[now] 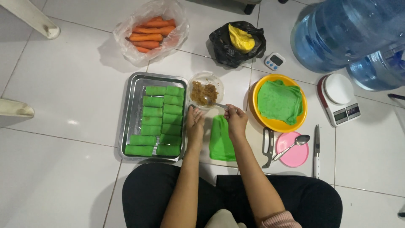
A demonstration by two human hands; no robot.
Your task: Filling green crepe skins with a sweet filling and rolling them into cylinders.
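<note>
Right hand: right hand (235,119) is pinched shut on the handle of a small metal spoon (209,101), knuckles up, forearm reaching forward from the lap and angled slightly leftward.
Spoon: its bowl lies in the brown shredded filling inside a clear round plastic bowl (206,90); the handle runs back and rightward to the fingers.
Left hand: left hand (194,122) rests palm down on the floor just below the clear bowl, fingers together and pointing forward, holding nothing; its arm runs straight, close beside the other one.
Wrapper: a flat green crepe sheet (221,138) lies on the tile between the two forearms, partly under the right wrist.
Tray: a rectangular steel tray (132,114) sits just left of the left hand, packed with two columns of rolled green crepes (162,119).
Plate: a round yellow plate (276,125) to the right carries a stack of unrolled green crepes (280,101).
Nearby tools: a pink round lid (295,157) with a second metal spoon (294,145) on it, a peeler (267,147) to its left, a knife (316,150) to its right.
Farther out: a white kitchen scale (338,98), a small digital timer (274,61), a clear bag of orange carrots (150,31), a black bag with something yellow (237,42), and blue water jugs (337,33).
</note>
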